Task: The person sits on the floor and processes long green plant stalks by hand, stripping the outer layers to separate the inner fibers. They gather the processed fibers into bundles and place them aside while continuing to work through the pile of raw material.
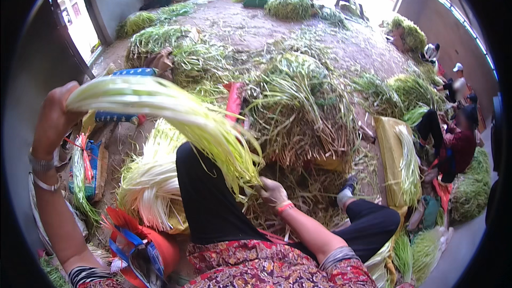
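Raised at the left, my left hand point(60, 114) grips one end of a thick bundle of long pale green vegetable stalks point(152, 96). The bundle arches rightward over my raised knee, blurred along part of its length. At its loose yellow-green tips, my right hand point(275, 192) has its fingers closed on some strands. Below the bundle, a heap of white-and-green stalks point(154, 176) lies beside my knee. In front of me stands a big pile of untrimmed stalks point(304, 108) with brownish ends. Litter of dry leaves lies between my legs.
Left of me are a bunch tied with red strands point(82, 160) and a red container point(160, 248) holding a blue-edged bag. A yellow sack point(392, 160) with stalks on it lies right. A seated person point(460, 140) is beyond it; several others sit farther back among green piles.
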Demonstrator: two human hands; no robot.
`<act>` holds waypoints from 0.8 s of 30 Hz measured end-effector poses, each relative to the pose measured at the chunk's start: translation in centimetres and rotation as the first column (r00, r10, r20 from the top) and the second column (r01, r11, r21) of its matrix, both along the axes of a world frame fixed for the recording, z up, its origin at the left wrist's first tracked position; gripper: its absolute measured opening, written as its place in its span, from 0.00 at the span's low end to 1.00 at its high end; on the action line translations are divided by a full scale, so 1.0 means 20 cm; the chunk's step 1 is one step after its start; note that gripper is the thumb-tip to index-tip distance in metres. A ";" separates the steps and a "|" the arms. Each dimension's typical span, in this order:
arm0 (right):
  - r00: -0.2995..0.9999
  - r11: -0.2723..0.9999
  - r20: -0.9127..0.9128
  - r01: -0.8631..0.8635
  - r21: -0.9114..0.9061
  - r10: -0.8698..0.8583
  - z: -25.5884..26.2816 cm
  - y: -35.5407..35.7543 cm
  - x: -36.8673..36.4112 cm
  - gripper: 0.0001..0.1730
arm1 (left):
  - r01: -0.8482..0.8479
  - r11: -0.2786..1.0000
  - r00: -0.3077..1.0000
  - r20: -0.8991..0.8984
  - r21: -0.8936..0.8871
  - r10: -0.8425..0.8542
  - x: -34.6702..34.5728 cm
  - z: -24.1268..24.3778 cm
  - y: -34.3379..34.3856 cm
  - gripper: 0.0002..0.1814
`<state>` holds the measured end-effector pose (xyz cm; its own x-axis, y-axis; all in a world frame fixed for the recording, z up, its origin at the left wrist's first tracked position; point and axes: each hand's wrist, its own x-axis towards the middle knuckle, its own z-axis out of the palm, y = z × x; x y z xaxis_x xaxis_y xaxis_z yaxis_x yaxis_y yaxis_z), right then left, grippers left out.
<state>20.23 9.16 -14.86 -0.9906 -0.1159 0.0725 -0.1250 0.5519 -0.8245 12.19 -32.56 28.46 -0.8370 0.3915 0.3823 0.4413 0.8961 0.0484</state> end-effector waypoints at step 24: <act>0.799 0.932 0.556 0.014 0.362 -0.228 -0.49 0.44 0.29 0.18 | -0.891 0.454 0.338 0.676 0.007 0.654 0.30 -2.41 -0.20 0.24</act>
<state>25.98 18.03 -24.73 -0.8372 0.0973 -0.5382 0.4030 0.7750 -0.4868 18.10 -36.54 -19.73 -0.7478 -0.6011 -0.2819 -0.6637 0.6661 0.3404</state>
